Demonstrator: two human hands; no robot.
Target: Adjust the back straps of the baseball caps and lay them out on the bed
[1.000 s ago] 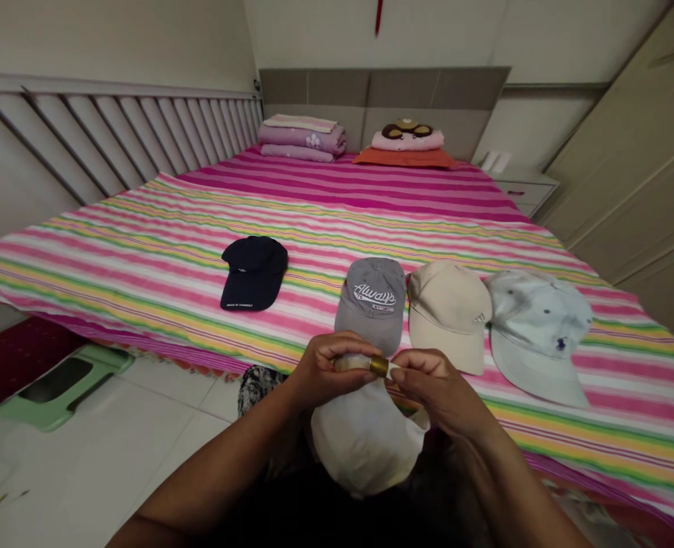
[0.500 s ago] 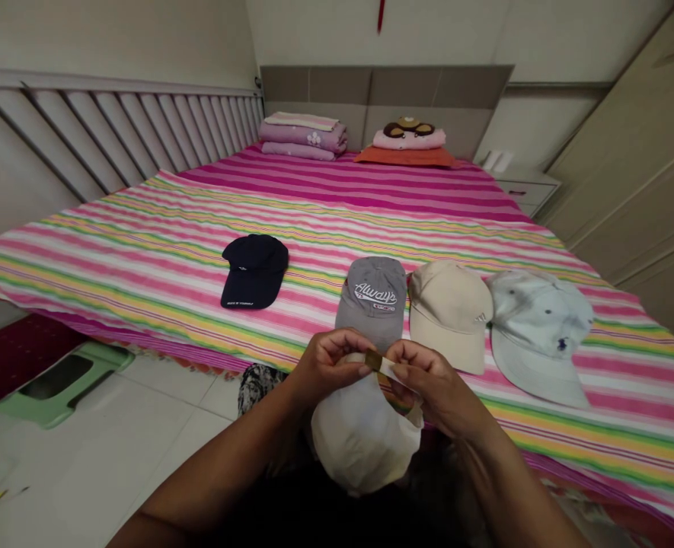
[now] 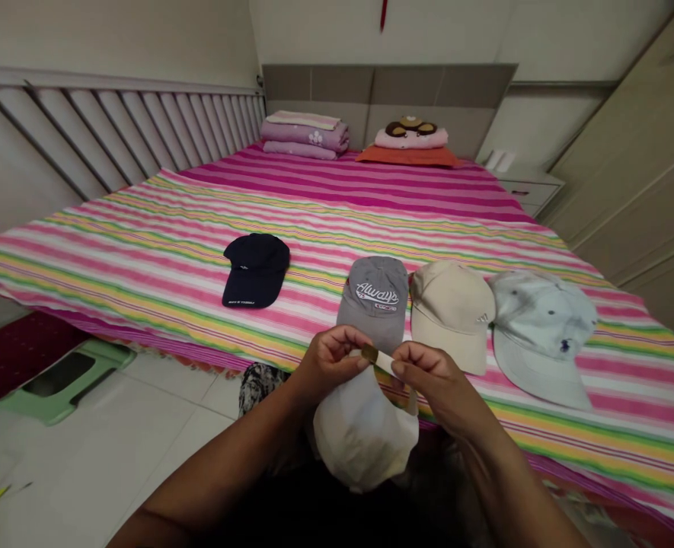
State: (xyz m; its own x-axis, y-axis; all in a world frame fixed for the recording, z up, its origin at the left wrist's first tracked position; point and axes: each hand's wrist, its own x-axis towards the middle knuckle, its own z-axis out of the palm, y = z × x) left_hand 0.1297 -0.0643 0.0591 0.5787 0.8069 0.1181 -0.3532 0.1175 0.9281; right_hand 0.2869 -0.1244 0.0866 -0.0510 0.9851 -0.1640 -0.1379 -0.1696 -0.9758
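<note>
A white baseball cap (image 3: 365,438) hangs between my hands with its back strap toward the bed. My left hand (image 3: 330,365) pinches the strap beside its brass-coloured buckle (image 3: 369,353). On the other side of the buckle, my right hand (image 3: 431,377) grips the white strap (image 3: 385,363) between thumb and fingers. Just beyond my hands lies a grey cap (image 3: 374,297) with white lettering. To its right are a beige cap (image 3: 451,316) and a pale blue-grey cap (image 3: 545,331), side by side. A navy cap (image 3: 257,270) rests apart, farther left.
The caps lie on a striped bedspread (image 3: 159,251). Folded bedding (image 3: 305,137) and a pink pillow (image 3: 410,138) are stacked by the headboard (image 3: 405,91). A white railing (image 3: 142,133) borders the left side. A green stool (image 3: 79,380) stands on the tiled floor at left.
The strap between my hands now tilts down to the right, with more white strap showing past the buckle. The cap's back opening has shifted slightly. The other caps stay put.
</note>
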